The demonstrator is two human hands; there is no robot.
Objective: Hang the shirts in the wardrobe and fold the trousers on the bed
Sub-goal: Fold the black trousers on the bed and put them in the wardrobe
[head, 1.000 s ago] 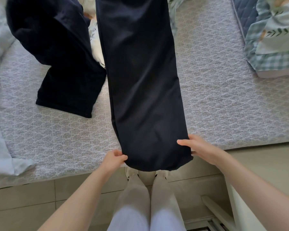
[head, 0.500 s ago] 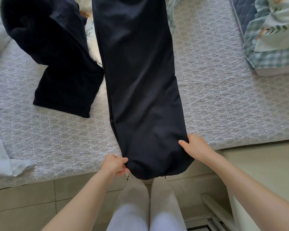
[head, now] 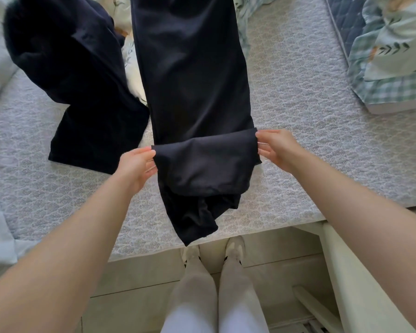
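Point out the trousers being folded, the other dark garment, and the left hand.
trousers (head: 192, 75): head view, flat legs above the fold.
dark garment (head: 99, 131): head view, its lower stretch.
left hand (head: 136, 168): head view, middle of the hand.

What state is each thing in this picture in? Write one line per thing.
dark trousers: flat along the bed, near end lifted and doubled back.
left hand: pinches the fold's left corner.
right hand: pinches the fold's right corner.
second dark garment: unfolded, rumpled, left of the dark trousers.
checked bedding: bunched at far right.
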